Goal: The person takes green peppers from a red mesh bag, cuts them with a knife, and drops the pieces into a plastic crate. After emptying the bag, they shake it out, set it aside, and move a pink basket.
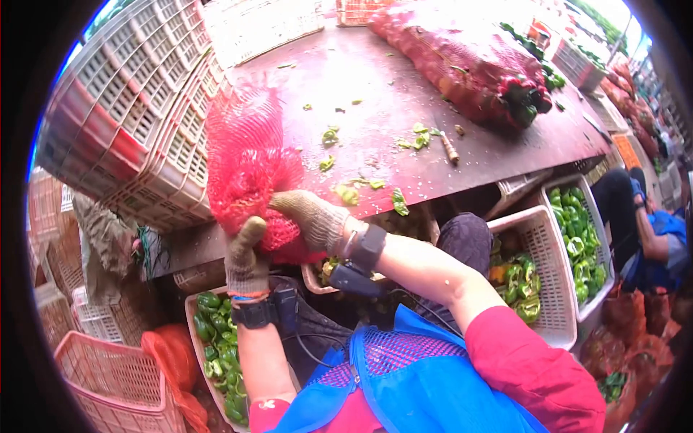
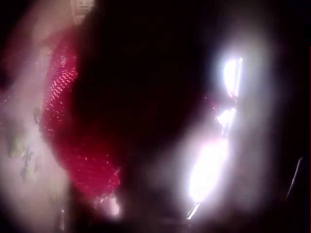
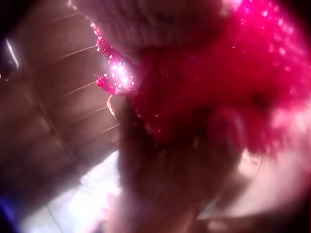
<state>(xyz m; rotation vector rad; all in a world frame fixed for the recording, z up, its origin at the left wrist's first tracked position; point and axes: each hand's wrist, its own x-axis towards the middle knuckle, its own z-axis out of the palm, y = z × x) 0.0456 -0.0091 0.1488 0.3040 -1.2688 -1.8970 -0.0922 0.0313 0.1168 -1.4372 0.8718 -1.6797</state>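
A red mesh bag [image 1: 249, 155] lies over the near left part of the table, its gathered end hanging at the edge. Both hands wear knitted work gloves. My left hand [image 1: 247, 261] grips the bunched mesh from the near side, thumb upward. From the right, my right hand [image 1: 312, 219] holds the same bunch, its fingers partly hidden in the folds. The left wrist view is mostly dark, with red mesh [image 2: 90, 170] along its left side. Close up and blurred, the mesh [image 3: 194, 87] fills much of the right wrist view.
Stacked plastic crates [image 1: 137, 101] rise at the left. A full mesh sack [image 1: 462, 65] lies across the table's far side, with pepper scraps [image 1: 346, 193] nearer. Below stand crates of green peppers [image 1: 216, 339]. Another person [image 1: 653, 238] sits at the right.
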